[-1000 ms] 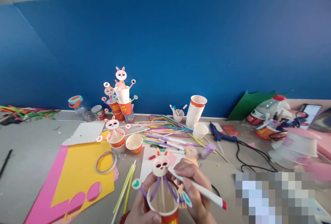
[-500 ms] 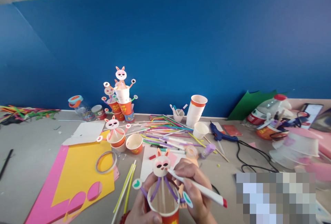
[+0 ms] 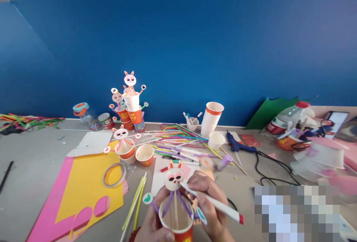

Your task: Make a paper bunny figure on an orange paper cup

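Observation:
My left hand [image 3: 154, 221] is wrapped round a red paper cup [image 3: 182, 235] near the bottom of the view. Out of the cup rises a round white paper rabbit face [image 3: 173, 184] with dark eyes, pink patches and orange ears. It stands on a pale stick, with purple pipe-cleaner arms [image 3: 168, 204] ending in white discs marked green. My right hand [image 3: 213, 204] grips a white felt-tip marker [image 3: 220, 204] with a red end. The marker's tip is at the right side of the rabbit face, by its mouth; whether it touches is hard to tell.
Finished-looking rabbit cups [image 3: 131, 102] are stacked at the back left, another [image 3: 125, 149] nearer. Yellow paper [image 3: 89, 182] and a tape roll [image 3: 104, 178] lie left. Pipe cleaners [image 3: 178, 141] spread across the middle. A blue glue gun [image 3: 237, 145] with black cable lies right, near a bottle [image 3: 287, 119].
Hands, cup and marker hold nearly the same place. The marker has shifted only very slightly, and the camera view has moved a little.

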{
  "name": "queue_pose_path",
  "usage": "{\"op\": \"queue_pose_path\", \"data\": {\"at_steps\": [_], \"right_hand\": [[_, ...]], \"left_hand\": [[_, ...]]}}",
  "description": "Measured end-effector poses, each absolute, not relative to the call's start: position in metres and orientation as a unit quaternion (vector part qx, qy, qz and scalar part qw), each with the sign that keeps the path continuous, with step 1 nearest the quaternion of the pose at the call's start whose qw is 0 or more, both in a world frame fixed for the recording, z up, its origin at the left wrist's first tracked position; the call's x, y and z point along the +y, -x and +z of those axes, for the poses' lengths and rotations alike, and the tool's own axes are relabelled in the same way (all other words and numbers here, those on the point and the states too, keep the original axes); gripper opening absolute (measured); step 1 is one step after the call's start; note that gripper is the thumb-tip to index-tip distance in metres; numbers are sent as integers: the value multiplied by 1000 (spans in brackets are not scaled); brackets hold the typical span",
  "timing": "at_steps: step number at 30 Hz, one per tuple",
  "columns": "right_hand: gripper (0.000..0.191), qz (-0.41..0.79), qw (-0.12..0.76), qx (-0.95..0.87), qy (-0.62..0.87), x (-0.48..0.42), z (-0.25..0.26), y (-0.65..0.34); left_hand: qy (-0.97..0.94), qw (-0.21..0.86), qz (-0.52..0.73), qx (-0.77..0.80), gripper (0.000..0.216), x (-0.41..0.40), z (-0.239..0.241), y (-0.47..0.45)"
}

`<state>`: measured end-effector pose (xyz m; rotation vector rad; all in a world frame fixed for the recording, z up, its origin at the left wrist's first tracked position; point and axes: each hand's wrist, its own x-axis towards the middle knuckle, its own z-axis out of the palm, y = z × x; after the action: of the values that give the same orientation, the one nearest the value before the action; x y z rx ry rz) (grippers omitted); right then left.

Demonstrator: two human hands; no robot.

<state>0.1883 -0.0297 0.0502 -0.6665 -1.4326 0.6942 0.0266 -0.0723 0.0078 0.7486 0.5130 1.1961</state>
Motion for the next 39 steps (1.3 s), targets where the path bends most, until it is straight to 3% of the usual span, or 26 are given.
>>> {"op": "queue_pose_path", "data": {"at_steps": [8, 13, 16, 22, 26, 30, 35, 39], "right_hand": [[22, 373, 696, -554, 263, -30, 51, -188], [16, 350, 690, -581, 252, -39, 64, -192], [12, 290, 664, -631, 277, -45, 81, -193], [27, 61, 622, -724, 292, -45, 100, -189], [26, 14, 609, -732, 307, -46, 103, -190], [27, 75, 620, -715, 315, -49, 100, -199], [15, 281, 723, -535, 335, -32, 79, -207], [9, 396, 717, -481, 314, -21, 62, -204]], "left_hand": [[-340, 740, 526, 244, 86, -72, 14, -26], [-363, 735, 520, 239, 83, -67, 14, -27], [-394, 722, 533, 201, 77, -64, 12, -28], [-414, 705, 542, 196, 74, -63, 12, -28], [-422, 698, 547, 188, 72, -63, 14, -26], [-440, 701, 530, 183, 70, -62, 13, -22], [-432, 708, 532, 167, 79, -63, 7, -21], [-432, 706, 539, 154, 86, -62, 6, -24]]}}
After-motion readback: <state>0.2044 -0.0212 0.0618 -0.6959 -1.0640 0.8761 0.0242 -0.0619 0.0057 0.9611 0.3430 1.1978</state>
